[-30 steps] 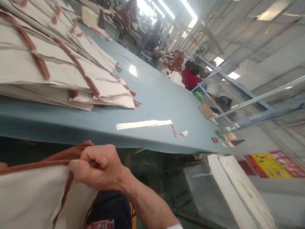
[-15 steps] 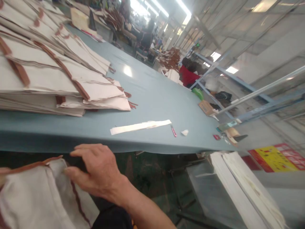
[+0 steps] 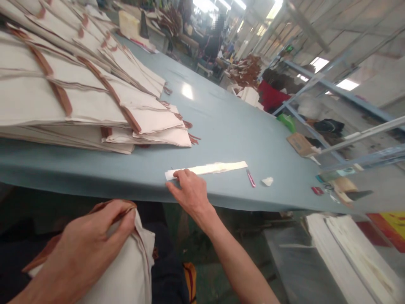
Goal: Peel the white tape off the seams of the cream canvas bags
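A cream cloth bag [image 3: 126,270] with brown trim lies on my lap below the table edge. My left hand [image 3: 82,249] rests on top of it, fingers curled over its brown-edged corner. My right hand [image 3: 188,192] reaches onto the blue-grey table [image 3: 221,126], its fingers spread and their tips on the near end of a long white strip [image 3: 209,168]. A small pink-handled tool [image 3: 250,178] and a white scrap [image 3: 267,181] lie just right of the strip.
Tall fanned stacks of cream bags with brown straps [image 3: 72,97] fill the table's left side. A blue metal rack [image 3: 332,109] stands on the right, with white boards [image 3: 348,257] below it. People work at the far end of the hall [image 3: 215,40].
My right hand left the bag on my lap and reached up to the white strip on the table. My left hand came into view and settled on the bag.
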Demonstrator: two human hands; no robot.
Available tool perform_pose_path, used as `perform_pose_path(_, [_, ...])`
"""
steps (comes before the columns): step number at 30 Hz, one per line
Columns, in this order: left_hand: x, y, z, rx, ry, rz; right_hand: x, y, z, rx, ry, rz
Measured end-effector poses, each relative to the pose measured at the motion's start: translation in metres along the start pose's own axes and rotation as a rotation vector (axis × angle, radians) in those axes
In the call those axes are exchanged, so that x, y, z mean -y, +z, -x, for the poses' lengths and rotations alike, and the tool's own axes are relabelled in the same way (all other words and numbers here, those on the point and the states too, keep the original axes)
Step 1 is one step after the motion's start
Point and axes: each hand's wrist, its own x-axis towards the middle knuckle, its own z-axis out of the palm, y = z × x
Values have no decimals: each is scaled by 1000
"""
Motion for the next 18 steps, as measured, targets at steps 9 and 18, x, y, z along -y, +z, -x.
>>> perform_pose_path(9, [-25, 20, -24, 90, 10, 165, 3, -6, -24, 155, -52, 57])
perform_pose_path(18, [-27, 30, -45, 92, -60, 137, -28, 2, -36, 141, 1, -279])
